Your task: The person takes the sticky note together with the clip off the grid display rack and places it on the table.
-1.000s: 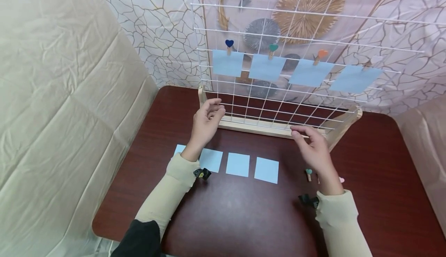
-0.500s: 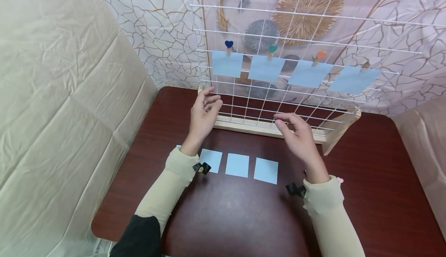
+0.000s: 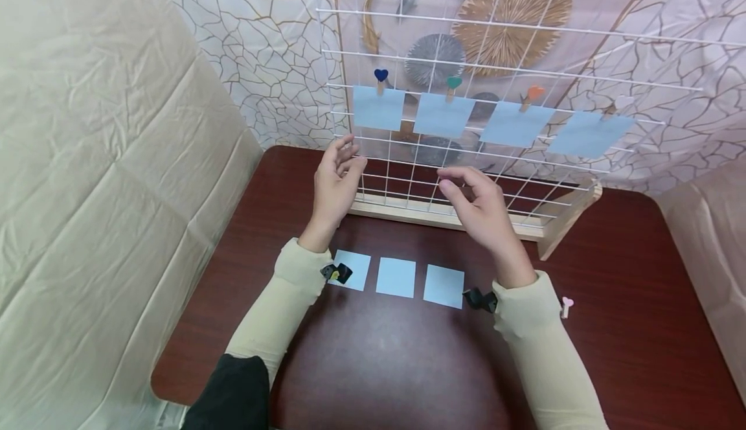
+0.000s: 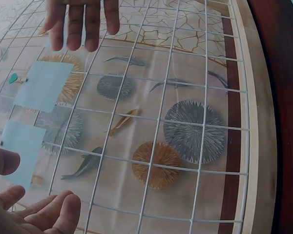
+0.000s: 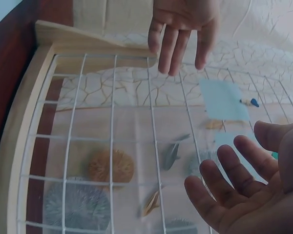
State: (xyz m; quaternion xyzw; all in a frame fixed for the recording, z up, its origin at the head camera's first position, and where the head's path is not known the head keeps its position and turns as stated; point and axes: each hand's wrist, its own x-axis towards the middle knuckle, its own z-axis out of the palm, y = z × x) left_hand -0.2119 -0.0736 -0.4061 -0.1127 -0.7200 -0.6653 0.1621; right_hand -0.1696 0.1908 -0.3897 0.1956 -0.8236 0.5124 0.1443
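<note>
Blue paper squares (image 3: 379, 107) are hanging four in a row from heart-topped pegs (image 3: 381, 78) on the wire grid (image 3: 524, 35) standing along the surface's (image 3: 641, 326) far edge, while at least three more (image 3: 397, 277) are lying unpegged near its middle, so the pegging appears about half done. Left hand (image 3: 334, 182) and right hand (image 3: 474, 204) are hovering empty, fingers relaxed, before the lower wires. Only the wrist views are showing both palms (image 5: 249, 195) bare; only the head view is showing the loose squares and a pink peg (image 3: 566, 303) toward the right edge.

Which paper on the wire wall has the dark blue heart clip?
The leftmost blue paper on the wire grid, the one nearest the left hand. Its heart clip is dark blue; the others have green, orange and pale clips.
</note>
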